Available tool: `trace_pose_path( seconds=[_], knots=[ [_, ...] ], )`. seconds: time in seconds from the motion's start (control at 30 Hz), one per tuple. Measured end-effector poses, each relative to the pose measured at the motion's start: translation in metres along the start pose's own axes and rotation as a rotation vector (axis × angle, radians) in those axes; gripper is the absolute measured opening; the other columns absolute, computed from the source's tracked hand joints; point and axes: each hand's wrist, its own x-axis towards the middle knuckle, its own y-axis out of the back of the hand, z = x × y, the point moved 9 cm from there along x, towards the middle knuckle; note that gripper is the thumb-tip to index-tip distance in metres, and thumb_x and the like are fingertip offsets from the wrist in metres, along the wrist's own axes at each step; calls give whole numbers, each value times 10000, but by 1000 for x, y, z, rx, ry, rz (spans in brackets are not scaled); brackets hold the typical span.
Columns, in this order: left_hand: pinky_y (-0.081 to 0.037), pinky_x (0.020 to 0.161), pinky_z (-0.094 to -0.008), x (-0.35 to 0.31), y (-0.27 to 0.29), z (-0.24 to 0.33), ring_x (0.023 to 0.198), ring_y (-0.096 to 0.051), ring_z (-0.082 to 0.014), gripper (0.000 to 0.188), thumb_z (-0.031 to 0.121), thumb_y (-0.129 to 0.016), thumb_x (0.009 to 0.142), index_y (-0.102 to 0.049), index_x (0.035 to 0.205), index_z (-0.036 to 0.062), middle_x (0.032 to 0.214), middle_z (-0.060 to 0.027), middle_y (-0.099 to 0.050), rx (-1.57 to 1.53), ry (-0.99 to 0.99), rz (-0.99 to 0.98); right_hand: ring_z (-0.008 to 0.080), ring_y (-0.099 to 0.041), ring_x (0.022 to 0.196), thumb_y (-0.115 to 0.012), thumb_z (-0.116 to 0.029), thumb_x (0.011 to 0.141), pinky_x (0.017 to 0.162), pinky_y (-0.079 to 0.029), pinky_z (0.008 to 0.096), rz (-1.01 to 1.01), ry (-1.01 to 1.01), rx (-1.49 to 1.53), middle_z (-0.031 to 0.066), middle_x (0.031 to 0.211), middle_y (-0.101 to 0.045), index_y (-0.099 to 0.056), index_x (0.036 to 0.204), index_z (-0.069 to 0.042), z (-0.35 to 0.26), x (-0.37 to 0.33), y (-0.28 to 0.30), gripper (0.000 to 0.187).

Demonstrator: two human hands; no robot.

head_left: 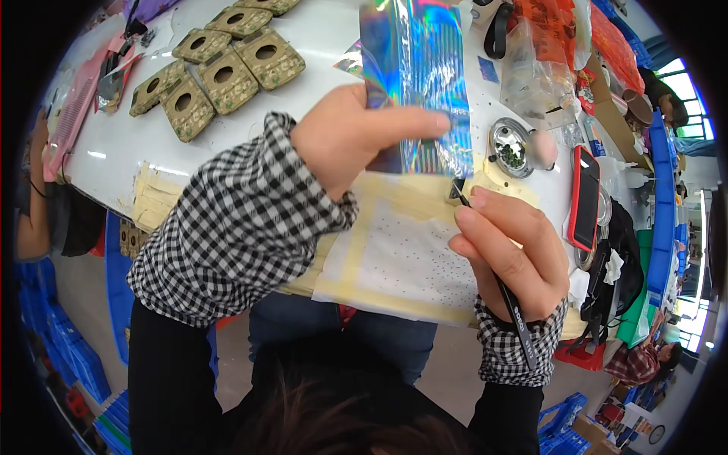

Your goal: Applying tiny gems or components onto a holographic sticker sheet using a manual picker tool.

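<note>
My left hand is closed on a shiny rainbow-coloured film packet, its thumb lying across the front. The packet stands over the far edge of a white sheet bordered with yellow tape and scattered with tiny dark specks. My right hand pinches slim black tweezers, which slant from the wrist up to a tip just below the packet's lower right corner. Whether the tip touches anything I cannot tell. Beyond the right hand sits a round metal dish with small dark green bits and white pieces.
Several camouflage-patterned pieces with round holes lie at the far left, near a pink comb-like piece. On the right are a red-edged phone, clear plastic bags and a black bag. Other people sit at both sides.
</note>
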Motion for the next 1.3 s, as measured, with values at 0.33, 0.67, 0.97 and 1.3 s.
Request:
trace_pose_path(
  seconds=[0.33, 0.67, 0.97, 1.3],
  knots=[
    [-567, 822, -329, 8, 24, 12, 903, -682, -221, 522, 160, -798, 723, -541, 1097, -98, 998, -162, -666, 7, -171, 109, 247, -674, 790, -787, -133, 703, 635, -558, 313, -293, 141, 190, 117, 838, -665, -669, 929, 1, -13, -24, -50, 288],
    [-524, 774, -266, 10, 13, 7, 890, -655, -164, 346, 127, -698, 851, -587, 1143, -21, 1033, -101, -679, -161, -82, -59, 241, -662, 861, -693, -81, 731, 746, -558, 324, -388, 212, 57, 114, 919, -667, -643, 924, -21, -22, -34, -68, 209],
    [-521, 756, -260, 11, 15, 8, 849, -659, -155, 303, 125, -692, 846, -610, 1100, -19, 977, -91, -691, -94, -87, -49, 239, -645, 784, -688, -33, 662, 676, -548, 322, -289, 197, 147, 123, 896, -670, -625, 886, -20, -21, -27, -54, 233],
    [-520, 830, -284, 5, 9, -13, 910, -661, -147, 308, 154, -716, 834, -636, 1086, -7, 1022, -87, -688, 256, -15, 27, 265, -645, 788, -723, 15, 731, 711, -528, 344, -46, -59, 263, 144, 965, -699, -616, 1050, -22, 4, -6, 6, 339]
  ],
)
